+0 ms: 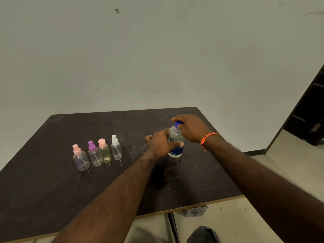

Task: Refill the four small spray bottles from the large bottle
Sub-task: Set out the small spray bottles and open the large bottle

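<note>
The large clear bottle (175,137) with a blue label and a blue cap (178,123) stands upright on the dark table (52,190), right of centre. My left hand (162,143) wraps around its body. My right hand (190,128), with an orange band at the wrist, grips the cap from above. To the left, a row of small spray bottles stands upright: a pink-topped one (81,157), a purple-topped one (94,153), a yellowish one with a pink cap (104,151) and a clear one with a white top (116,147).
The table's far edge meets a pale wall. Its right corner borders a floor and a dark doorway (308,120). A grey perforated part (195,211) hangs under the near edge, and a dark shoe (204,235) shows below.
</note>
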Demonstrator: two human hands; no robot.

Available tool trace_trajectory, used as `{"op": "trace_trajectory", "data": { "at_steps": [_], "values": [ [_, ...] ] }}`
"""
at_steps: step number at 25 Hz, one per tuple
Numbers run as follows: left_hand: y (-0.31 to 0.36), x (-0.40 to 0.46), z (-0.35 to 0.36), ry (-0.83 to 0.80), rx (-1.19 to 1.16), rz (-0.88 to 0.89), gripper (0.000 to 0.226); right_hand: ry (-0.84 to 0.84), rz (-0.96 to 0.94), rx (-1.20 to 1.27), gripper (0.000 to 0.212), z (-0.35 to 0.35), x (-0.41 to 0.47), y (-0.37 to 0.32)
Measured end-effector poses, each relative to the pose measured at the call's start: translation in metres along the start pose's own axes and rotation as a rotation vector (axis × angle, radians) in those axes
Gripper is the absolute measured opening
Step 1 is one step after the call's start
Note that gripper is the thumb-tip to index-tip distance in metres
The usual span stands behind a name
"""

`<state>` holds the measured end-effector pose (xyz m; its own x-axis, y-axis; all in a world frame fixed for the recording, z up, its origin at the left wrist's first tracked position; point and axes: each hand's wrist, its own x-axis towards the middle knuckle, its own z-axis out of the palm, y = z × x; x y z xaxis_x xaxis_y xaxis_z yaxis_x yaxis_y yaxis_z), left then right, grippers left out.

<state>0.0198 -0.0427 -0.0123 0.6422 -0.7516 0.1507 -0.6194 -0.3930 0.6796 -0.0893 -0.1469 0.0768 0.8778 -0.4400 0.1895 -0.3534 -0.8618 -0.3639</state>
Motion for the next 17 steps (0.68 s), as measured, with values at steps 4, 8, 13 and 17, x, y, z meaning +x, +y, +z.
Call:
{"op": "trace_trajectory", "data": {
  "at_steps": [4,8,13,17],
  "values": [
    [0.001,-0.001,-0.001,0.009,0.004,-0.008,0.063,-0.010,-0.009,0.066,0.052,-0.008,-0.004,0.002],
    [0.001,0.000,0.001,0.003,0.035,-0.010,0.059,0.051,0.003,-0.003,0.038,-0.009,-0.001,0.004],
    [-0.001,0.002,0.003,0.008,0.029,-0.007,0.063,0.052,-0.005,0.042,0.027,-0.001,0.003,0.005],
    [-0.001,0.001,0.002,-0.001,0.008,-0.010,0.063,-0.072,-0.042,0.056,0.053,-0.012,-0.003,0.003]
  ]
}}
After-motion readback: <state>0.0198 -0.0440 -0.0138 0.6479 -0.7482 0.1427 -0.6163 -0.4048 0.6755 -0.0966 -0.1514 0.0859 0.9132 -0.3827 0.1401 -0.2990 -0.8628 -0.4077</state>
